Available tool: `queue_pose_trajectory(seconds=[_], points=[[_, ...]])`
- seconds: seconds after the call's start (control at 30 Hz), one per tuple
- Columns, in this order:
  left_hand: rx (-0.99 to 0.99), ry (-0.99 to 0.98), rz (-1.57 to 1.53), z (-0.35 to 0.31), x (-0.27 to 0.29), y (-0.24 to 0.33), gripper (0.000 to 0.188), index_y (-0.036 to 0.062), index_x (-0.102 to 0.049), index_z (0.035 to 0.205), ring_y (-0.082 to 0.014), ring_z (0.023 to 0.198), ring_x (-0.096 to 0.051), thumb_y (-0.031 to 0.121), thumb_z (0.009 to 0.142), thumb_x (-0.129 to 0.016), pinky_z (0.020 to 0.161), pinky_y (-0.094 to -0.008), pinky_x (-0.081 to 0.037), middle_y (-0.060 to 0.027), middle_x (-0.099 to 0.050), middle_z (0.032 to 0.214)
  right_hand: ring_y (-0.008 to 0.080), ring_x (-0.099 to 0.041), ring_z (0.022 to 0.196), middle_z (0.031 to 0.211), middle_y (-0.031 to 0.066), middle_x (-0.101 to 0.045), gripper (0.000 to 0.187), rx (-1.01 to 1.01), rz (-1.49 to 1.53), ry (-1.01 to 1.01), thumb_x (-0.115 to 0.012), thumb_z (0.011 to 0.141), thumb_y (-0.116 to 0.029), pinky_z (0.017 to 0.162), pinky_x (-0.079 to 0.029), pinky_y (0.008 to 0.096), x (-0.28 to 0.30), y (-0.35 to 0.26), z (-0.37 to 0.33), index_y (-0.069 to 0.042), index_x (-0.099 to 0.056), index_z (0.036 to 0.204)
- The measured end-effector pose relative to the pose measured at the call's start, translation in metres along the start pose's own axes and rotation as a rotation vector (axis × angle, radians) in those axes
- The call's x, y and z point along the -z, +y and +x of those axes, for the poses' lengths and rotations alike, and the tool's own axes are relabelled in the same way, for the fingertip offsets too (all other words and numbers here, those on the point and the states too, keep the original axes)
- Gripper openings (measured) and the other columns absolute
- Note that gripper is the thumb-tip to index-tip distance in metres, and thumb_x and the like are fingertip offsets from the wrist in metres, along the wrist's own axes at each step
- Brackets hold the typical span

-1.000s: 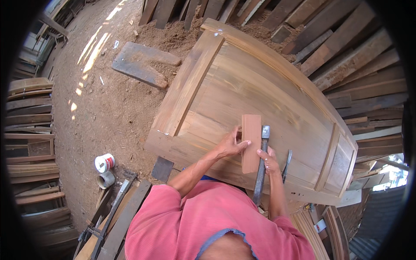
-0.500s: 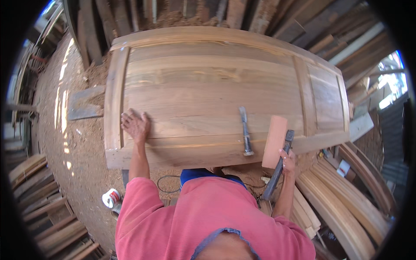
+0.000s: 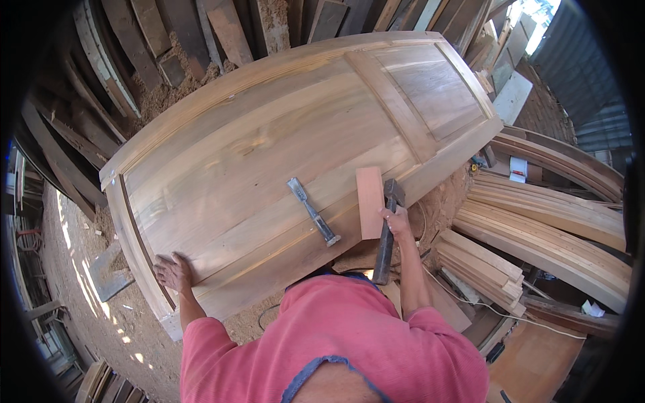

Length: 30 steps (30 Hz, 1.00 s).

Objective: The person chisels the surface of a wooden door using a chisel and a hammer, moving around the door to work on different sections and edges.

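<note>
A large panelled wooden door lies flat before me. My left hand rests on its near left end, palm down with the fingers spread. My right hand is closed round the dark handle of a hammer, close under the hammer's head. Just left of that head, a reddish wood block is at the door's near edge; whether my fingers touch it, I cannot tell. Farther left, a chisel with a metal blade lies slantwise on the door, its handle end toward me.
Boards lean in a row beyond the door. At the right are stacked wooden mouldings, with a pale cable running past them. Sawdust covers the ground at the left.
My view has swung to the right, so the door appears turned and shifted left. The left hand stays on the door, and the right hand still grips the hammer beside the block.
</note>
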<state>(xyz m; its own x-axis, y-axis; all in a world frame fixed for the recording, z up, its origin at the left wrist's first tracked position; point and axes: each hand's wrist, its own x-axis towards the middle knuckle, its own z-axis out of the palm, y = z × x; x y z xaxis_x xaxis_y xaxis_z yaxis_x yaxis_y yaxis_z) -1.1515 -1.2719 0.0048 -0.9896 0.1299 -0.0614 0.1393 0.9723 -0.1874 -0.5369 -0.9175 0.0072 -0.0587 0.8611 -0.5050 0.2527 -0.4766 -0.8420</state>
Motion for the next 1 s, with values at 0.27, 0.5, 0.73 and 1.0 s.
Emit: queue_pose_trajectory(seconds=[0.27,0.5,0.73,1.0], points=[[0.076,0.046,0.028,0.012,0.0,0.0,0.078,0.0157,-0.027,0.159,-0.0414,0.144,-0.033,0.061,0.097,-0.041,0.115,-0.0556,-0.028,-0.0235,-0.034,0.157,0.0074,-0.052,0.067,0.079,-0.0037,-0.059,0.013,0.084,-0.27,0.009,-0.077,0.084,-0.014,0.059,-0.044,0.0278,-0.041,-0.029,0.019,-0.006,-0.067,0.086],[0.026,0.119,0.012,0.008,-0.001,0.008,0.071,0.0118,-0.035,0.153,-0.0431,0.136,-0.04,0.056,0.097,-0.042,0.11,-0.0581,-0.033,-0.0228,-0.041,0.15,0.0124,-0.055,0.068,0.079,0.0007,-0.062,0.019,0.02,-0.257,-0.074,-0.078,0.08,-0.017,0.061,-0.048,0.033,-0.036,-0.033,0.024,-0.002,-0.068,0.087],[-0.356,0.153,-0.28,-0.084,0.014,0.118,0.054,0.0067,-0.053,0.134,-0.044,0.123,-0.046,0.04,0.092,-0.058,0.099,-0.0583,-0.037,-0.0233,-0.05,0.135,0.0146,-0.06,0.069,0.08,0.0034,-0.065,0.028,-0.092,-0.248,-0.166,-0.082,0.076,-0.019,0.062,-0.05,0.034,-0.03,-0.039,0.03,0.0,-0.068,0.09],[-0.851,-0.453,-0.448,-0.278,0.072,0.29,0.052,-0.0008,-0.056,0.107,-0.0497,0.087,-0.068,0.05,0.095,-0.056,0.079,-0.0569,-0.053,-0.0304,-0.069,0.089,0.0141,-0.058,0.069,0.081,0.0037,-0.064,0.031,-0.009,-0.231,-0.135,-0.08,0.075,-0.018,0.063,-0.05,0.0324,-0.027,-0.053,0.024,0.001,-0.068,0.096]])
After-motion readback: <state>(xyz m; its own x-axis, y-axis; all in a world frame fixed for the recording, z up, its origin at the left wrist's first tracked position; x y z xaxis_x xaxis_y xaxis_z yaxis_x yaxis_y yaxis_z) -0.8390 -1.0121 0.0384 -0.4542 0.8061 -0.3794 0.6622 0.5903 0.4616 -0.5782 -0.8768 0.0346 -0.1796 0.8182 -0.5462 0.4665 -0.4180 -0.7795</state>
